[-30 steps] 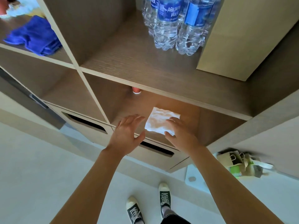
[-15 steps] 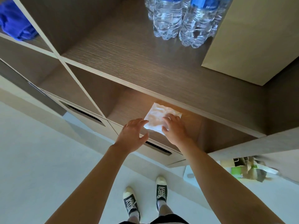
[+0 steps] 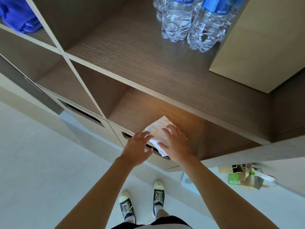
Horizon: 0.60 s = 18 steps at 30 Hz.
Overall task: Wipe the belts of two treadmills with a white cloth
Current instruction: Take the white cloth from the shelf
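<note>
A crumpled white cloth (image 3: 157, 128) lies at the front of the lit lower shelf (image 3: 135, 111), and its near corner hangs over the shelf's edge. My right hand (image 3: 176, 142) lies flat on the cloth with fingers spread and the thumb on its near side. Just left of it is my left hand (image 3: 137, 147), fingers straight, with the fingertips at the cloth's left edge. No treadmill is in view.
Several water bottles (image 3: 186, 22) stand on the shelf above. A blue cloth (image 3: 18, 19) lies in the upper left compartment. Below the lower shelf are drawer fronts with slot handles (image 3: 82, 111). Paper bags (image 3: 244, 176) lie on the pale floor at the right, and my shoes (image 3: 158, 195) show below.
My right hand has slid onto the cloth and drawn it toward the shelf's front edge, so a corner now overhangs. My left hand moved in to the cloth's left edge.
</note>
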Each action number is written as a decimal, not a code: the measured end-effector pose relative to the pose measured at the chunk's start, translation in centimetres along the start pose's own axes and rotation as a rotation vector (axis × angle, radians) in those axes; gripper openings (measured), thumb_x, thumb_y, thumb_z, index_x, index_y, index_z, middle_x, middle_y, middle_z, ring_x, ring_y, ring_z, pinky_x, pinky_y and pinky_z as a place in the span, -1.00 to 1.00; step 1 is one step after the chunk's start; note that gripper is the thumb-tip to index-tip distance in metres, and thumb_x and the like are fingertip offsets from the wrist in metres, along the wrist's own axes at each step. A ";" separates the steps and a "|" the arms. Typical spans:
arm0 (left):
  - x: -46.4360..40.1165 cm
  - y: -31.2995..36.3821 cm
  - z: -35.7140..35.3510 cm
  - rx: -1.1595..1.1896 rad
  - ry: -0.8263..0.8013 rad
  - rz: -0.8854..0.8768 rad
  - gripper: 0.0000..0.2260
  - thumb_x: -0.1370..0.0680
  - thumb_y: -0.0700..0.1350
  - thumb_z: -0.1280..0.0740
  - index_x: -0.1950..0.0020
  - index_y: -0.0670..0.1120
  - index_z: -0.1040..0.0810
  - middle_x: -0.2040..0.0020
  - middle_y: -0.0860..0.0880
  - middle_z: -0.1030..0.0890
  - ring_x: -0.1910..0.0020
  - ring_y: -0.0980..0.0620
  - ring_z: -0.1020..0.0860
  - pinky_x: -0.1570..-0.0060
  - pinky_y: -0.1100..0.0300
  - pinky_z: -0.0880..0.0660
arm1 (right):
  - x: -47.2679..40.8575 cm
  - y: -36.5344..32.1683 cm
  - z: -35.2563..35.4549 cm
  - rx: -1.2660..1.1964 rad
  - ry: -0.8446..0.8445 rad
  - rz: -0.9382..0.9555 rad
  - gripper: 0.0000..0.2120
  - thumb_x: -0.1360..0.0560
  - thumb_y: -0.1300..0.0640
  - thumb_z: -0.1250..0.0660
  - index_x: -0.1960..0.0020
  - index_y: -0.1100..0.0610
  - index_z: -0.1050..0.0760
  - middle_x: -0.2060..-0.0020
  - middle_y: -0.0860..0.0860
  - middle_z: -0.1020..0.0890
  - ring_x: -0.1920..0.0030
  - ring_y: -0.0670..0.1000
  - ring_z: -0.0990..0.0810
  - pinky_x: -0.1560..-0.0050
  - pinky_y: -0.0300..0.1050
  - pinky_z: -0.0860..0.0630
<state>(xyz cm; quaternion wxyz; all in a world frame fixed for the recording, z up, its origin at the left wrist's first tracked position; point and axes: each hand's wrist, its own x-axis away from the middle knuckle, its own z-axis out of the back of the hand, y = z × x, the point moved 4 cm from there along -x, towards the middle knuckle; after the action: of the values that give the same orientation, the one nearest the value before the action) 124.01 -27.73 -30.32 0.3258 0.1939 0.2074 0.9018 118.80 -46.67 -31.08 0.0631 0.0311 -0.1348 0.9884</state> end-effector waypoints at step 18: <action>1.7 -1.9 1.3 -0.048 0.133 0.030 -0.52 -0.59 0.03 -0.37 -0.50 0.05 -0.43 -0.52 0.01 -0.46 -0.48 -0.05 -0.43 -0.43 -0.10 -0.45 | -0.5 -1.0 -2.5 0.153 0.111 0.111 -0.46 -0.55 -0.32 -0.19 -0.41 -0.05 -0.34 -0.38 0.01 -0.43 -0.36 0.10 -0.37 -0.28 0.03 -0.40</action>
<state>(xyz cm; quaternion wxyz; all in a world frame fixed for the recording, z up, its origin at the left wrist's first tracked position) 124.39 -24.91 -29.82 0.3024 0.1288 0.2041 0.9221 119.29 -45.04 -33.28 0.0131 -0.0264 -0.0569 0.9979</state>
